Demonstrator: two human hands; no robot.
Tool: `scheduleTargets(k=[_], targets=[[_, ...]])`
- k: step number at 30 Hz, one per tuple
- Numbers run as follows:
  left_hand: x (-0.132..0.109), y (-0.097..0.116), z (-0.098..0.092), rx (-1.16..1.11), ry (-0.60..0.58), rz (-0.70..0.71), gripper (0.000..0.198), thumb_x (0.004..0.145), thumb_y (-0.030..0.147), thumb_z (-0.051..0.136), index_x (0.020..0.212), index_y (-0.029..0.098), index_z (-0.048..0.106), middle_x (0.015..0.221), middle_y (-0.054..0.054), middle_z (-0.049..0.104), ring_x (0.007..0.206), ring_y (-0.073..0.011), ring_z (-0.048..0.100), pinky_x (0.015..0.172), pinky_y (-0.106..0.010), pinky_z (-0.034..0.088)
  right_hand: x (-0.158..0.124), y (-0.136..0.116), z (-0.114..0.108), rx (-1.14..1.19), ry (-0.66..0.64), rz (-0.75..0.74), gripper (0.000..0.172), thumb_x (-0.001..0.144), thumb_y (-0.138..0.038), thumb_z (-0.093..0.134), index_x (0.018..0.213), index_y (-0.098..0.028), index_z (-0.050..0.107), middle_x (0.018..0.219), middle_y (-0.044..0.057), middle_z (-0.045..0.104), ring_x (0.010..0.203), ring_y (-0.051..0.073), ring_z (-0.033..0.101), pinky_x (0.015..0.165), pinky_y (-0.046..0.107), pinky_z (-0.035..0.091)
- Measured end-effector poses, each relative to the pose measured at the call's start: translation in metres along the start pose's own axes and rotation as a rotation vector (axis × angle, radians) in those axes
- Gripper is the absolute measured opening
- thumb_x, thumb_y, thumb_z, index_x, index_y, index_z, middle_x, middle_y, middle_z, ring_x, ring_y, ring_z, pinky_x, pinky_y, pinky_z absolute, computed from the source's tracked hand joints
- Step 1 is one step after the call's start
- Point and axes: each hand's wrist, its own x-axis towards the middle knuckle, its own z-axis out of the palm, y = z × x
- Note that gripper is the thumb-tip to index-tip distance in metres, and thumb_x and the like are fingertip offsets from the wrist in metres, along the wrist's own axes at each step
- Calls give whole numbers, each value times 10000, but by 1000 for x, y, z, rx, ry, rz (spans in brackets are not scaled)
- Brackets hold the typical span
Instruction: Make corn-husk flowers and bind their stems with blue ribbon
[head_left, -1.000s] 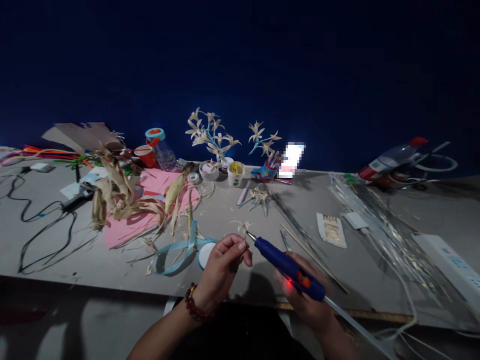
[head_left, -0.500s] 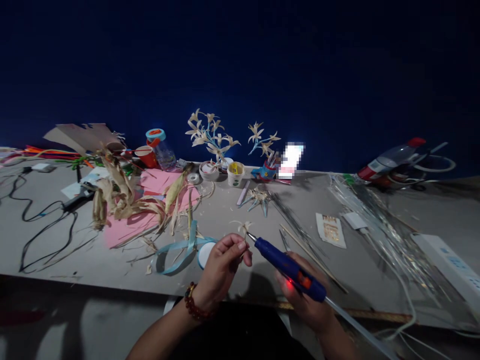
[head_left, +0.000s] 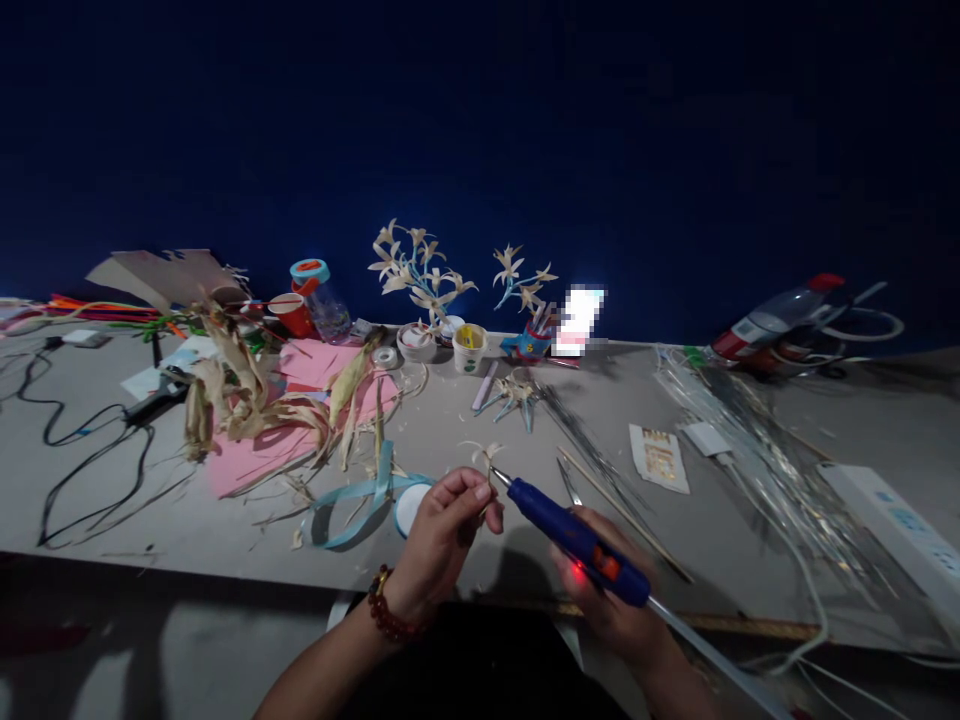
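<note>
Between the thumb and fingers of my left hand [head_left: 454, 520] is the stem of a small pale husk flower [head_left: 489, 453], its thin petals spread above the fingertips. My right hand [head_left: 611, 580] is wrapped round a blue hot glue gun [head_left: 574, 535] with a red light glowing on its side. A long whitish glue stick [head_left: 712, 650] sticks out of its back end. The metal nozzle is at the base of the flower; whether it touches cannot be made out. Left of my left hand lies a blue ribbon [head_left: 352, 535] with its roll.
Corn husks [head_left: 251, 400] lie on pink paper [head_left: 225, 465] at the left. Husk-flower sprays [head_left: 420, 265] stand at the back beside a white cup [head_left: 470, 350]. Wires [head_left: 592, 445], tweezers [head_left: 568, 482] and a stick [head_left: 630, 515] lie right of centre. A power strip [head_left: 900, 530] is far right.
Hardly anything differs. The glue gun has shifted very slightly left along with a small shift of the view; both hands keep their grips.
</note>
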Motion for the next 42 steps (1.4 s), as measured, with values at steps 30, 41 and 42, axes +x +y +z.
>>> scheduleTargets(k=[30,41,42], targets=[[-1,0,-2,-14,-12,7,118,853,206,652,752,149,628,537,-1,613,604,-120,525,701,-258,371,1,0,2,-49,24,-83,280,926,-457,457,799,-231,565,695,0,623,608,173,615,575,289,456],[-1,2,-1,-5,-1,0,128,834,227,680,747,148,629,523,-3,605,584,-123,516,665,-252,368,3,-2,0,-8,-24,-108,132,878,-328,512,792,-233,543,665,-18,599,563,155,593,548,268,453],[-1,2,-1,-6,0,1,127,836,225,677,748,148,628,524,-3,606,585,-124,518,671,-254,371,3,-2,1,-17,-13,-99,141,881,-339,511,792,-233,543,671,-14,604,573,160,599,558,272,456]])
